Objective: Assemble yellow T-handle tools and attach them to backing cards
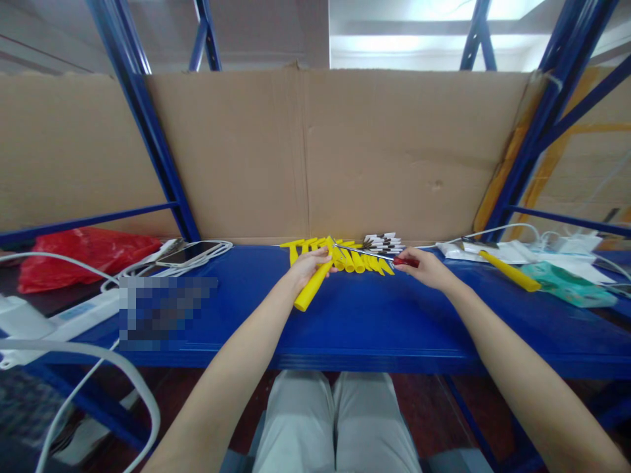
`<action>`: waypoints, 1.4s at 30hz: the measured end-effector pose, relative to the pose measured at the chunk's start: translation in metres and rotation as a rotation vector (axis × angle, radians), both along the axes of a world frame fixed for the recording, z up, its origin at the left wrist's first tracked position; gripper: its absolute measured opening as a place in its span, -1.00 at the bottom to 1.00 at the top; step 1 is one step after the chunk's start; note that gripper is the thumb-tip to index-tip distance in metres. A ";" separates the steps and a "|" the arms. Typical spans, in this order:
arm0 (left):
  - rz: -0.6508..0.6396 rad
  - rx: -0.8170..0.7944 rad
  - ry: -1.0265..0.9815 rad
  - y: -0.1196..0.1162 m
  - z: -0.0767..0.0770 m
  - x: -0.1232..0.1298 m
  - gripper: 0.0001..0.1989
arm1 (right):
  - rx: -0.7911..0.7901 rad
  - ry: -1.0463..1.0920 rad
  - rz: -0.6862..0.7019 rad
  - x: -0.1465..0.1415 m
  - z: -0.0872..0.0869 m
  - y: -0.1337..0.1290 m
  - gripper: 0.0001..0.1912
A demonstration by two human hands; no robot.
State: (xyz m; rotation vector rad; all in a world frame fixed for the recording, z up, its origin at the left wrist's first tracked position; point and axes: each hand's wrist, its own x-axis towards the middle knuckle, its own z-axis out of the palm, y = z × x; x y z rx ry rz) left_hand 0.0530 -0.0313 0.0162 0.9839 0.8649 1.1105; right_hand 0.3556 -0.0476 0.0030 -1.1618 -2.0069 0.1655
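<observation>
Blue shelf with yellow pieces, white-and-black sticks.

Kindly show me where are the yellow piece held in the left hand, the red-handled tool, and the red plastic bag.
Held yellow piece point(313, 287): head view, on its thick part.
Red-handled tool point(405, 262): head view, on its handle.
Red plastic bag point(86, 257): head view, on its crumpled middle.

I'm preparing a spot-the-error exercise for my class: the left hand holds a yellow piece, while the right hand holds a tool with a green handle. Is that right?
Not quite. The head view shows that the tool in the right hand has a red handle, not a green one. The left hand does hold a yellow piece.
</observation>
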 end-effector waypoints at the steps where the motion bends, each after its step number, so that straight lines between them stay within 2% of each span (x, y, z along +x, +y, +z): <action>1: 0.003 -0.002 -0.001 0.000 0.000 0.000 -0.44 | 0.000 -0.004 -0.005 0.001 0.000 0.000 -0.72; 6: 0.016 -0.006 -0.012 0.001 0.001 -0.001 -0.39 | 0.011 -0.023 -0.030 0.003 -0.001 0.001 -0.76; 24: 0.022 0.025 0.007 -0.004 0.002 0.003 -0.43 | 0.028 -0.108 -0.104 0.007 0.000 0.003 -0.85; 42: 0.088 0.041 0.149 -0.004 0.001 0.005 -0.40 | 0.116 -0.202 -0.101 0.004 0.003 -0.001 -0.88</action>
